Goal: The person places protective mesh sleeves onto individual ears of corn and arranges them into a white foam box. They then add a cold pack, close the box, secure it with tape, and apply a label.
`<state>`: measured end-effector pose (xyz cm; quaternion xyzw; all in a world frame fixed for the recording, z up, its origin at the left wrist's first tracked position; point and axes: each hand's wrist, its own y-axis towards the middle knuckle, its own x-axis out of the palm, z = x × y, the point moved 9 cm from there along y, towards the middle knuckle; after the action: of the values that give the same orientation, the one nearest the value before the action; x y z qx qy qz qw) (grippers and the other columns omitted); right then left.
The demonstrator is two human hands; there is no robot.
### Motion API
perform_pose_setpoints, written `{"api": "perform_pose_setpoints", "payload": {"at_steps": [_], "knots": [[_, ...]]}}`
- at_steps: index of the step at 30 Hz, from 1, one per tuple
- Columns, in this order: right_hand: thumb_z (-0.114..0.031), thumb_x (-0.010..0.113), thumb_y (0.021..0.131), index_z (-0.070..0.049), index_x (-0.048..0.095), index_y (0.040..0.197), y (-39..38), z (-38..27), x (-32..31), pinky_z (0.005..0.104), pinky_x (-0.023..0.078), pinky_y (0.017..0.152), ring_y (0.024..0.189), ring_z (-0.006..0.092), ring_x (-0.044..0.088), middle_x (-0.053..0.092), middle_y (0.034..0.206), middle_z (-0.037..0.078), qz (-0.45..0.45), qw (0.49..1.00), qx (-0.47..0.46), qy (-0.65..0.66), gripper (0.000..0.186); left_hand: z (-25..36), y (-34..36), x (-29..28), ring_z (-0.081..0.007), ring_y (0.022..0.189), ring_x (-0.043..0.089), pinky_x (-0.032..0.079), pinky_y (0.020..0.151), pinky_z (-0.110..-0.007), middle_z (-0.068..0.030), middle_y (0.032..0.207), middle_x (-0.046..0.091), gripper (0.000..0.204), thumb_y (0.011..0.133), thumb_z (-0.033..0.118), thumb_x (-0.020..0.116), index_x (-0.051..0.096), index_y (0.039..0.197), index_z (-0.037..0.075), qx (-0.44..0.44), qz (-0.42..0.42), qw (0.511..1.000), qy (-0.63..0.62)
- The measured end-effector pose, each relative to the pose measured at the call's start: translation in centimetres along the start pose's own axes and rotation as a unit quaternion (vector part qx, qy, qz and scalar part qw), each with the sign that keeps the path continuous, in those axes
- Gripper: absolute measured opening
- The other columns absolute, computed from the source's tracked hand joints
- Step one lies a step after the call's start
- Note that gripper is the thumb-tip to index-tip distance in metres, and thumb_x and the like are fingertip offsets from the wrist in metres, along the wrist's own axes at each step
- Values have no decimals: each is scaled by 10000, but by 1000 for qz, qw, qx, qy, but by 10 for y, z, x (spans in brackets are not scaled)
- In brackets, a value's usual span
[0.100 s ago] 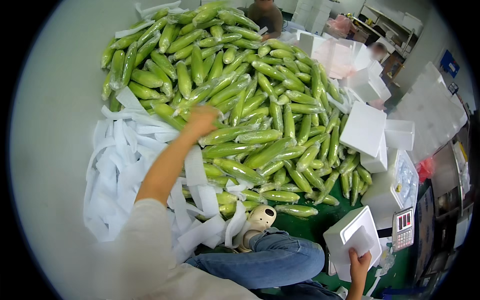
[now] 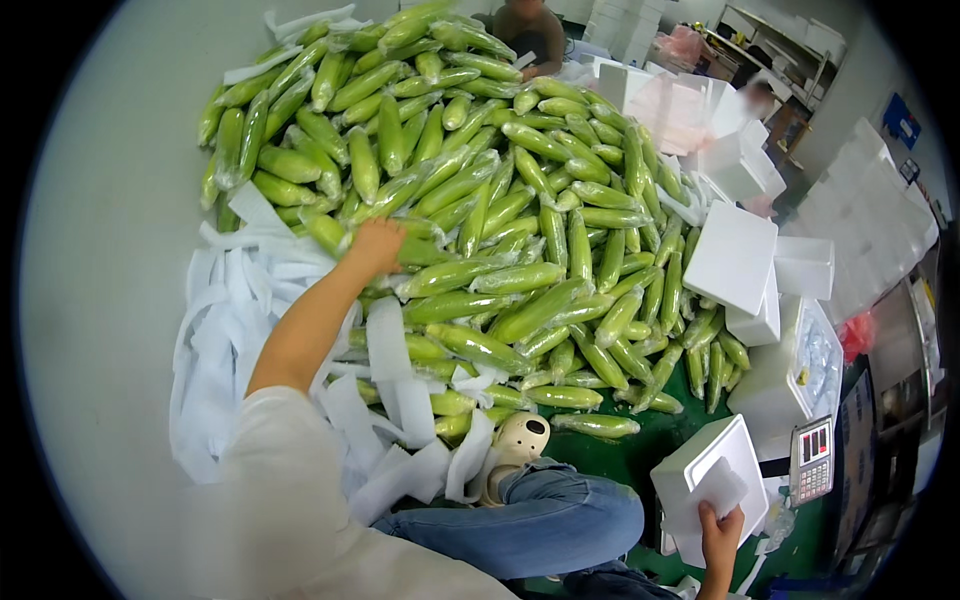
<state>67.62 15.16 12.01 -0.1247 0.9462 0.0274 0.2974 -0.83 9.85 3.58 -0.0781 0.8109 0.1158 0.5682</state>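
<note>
A big heap of green corn cobs in clear plastic wrap (image 2: 520, 200) covers the floor in front of me. My left hand (image 2: 375, 245) reaches into the heap's left side, fingers closed over one wrapped cob. Whether it has lifted the cob I cannot tell. At the lower right, my right hand (image 2: 718, 528) grips a white foam sheet (image 2: 715, 490) lying in a white foam box (image 2: 700, 470). White foam strips (image 2: 250, 300) lie scattered under my left forearm.
Stacked white foam boxes and lids (image 2: 735, 260) stand to the right of the heap. A small scale with a red display (image 2: 812, 458) sits at the lower right. Another person (image 2: 528, 30) sits beyond the heap. My knee in jeans (image 2: 560, 515) is below.
Almost nothing differs. My left hand has settled slightly deeper onto the cobs. My right hand keeps its grip on the foam sheet.
</note>
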Motion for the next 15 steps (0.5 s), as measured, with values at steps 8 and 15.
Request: {"api": "perform_pose_setpoints", "payload": {"at_steps": [8,15], "knots": [[-77,652,806,61,608,997,37,1,16,284,476,696,788,137,586,649,861,79,-81,995,48,24,240,60,-83,12,-407,860,634,505,772,-485,-268,968,634,675,826,377,609,355,1313,-16,-242,-106,893,-364],[-386,560,886,-35,376,1381,120,56,167,449,440,977,1180,294,520,521,1307,144,-306,854,189,377,634,270,-64,-11,-295,1206,484,433,969,-396,-241,1395,390,703,928,307,573,206,1442,0,-89,-45,691,-716]]}}
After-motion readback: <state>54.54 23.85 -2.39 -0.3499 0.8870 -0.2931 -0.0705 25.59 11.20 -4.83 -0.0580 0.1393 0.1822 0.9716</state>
